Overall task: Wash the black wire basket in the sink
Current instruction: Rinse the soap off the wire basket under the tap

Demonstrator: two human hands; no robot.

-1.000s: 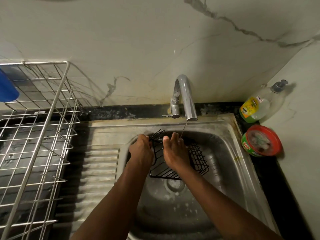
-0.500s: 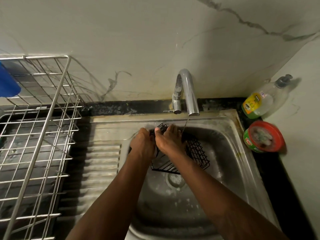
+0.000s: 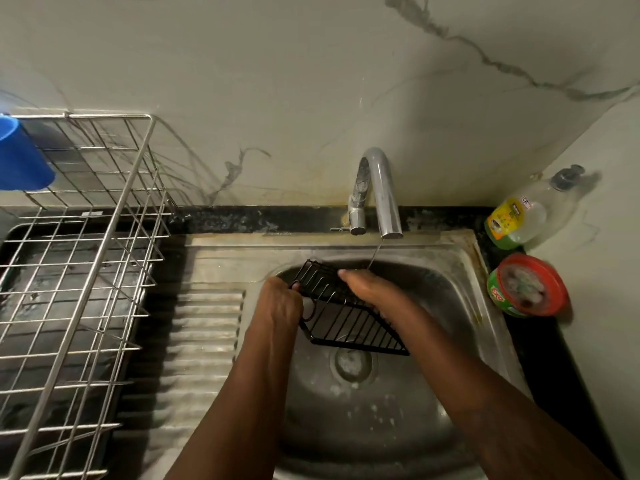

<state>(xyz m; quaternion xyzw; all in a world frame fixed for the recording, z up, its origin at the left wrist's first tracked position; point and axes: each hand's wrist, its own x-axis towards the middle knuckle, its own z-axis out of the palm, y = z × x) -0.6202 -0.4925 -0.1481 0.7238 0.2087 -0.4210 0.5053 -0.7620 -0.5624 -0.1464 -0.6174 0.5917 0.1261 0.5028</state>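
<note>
Steel sink (image 3: 453, 299), left grip (image 3: 280, 303) holding black wire basket (image 3: 346, 325), right grip (image 3: 374, 291) seemingly flat

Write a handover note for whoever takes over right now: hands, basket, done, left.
Left hand: grips the left edge of the black wire basket, holding it tilted inside the sink.
Right hand: lies over the basket's upper wires with fingers fairly straight, apparently rubbing.
Faucet: runs a thin stream that falls by the basket's far edge.
Done: the basket is in the sink, at the water. No suds show.
Left: rub and rinse every side, then probably set it in the drying rack.
</note>
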